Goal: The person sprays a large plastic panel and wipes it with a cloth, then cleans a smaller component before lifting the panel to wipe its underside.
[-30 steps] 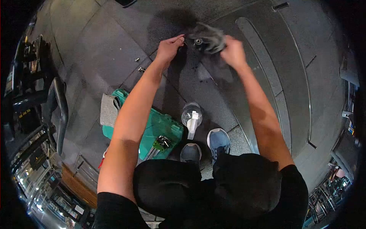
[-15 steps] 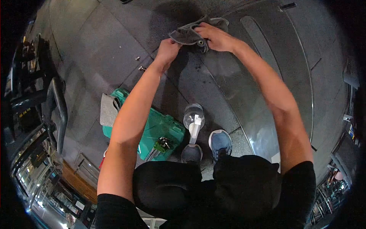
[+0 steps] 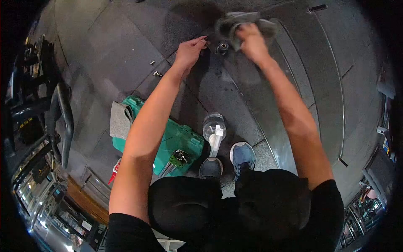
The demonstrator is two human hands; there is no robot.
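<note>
Right hand (image 3: 251, 40) closed on a crumpled grey cloth (image 3: 245, 19), far out over the dark rubber floor (image 3: 126, 42). Left hand (image 3: 191, 50) loosely open, holding nothing, fingertips just left of a small round black metal part (image 3: 221, 46). That part down on the floor, between both hands. Nearer, a clear plastic spray bottle (image 3: 213, 128) just right of a green plastic tool case (image 3: 178, 138). Two small silver screws (image 3: 156, 74) left of the left hand.

Dark floor (image 3: 105, 54): black part (image 3: 221, 46), screws (image 3: 156, 74), green case (image 3: 180, 138), spray bottle (image 3: 213, 127).
</note>
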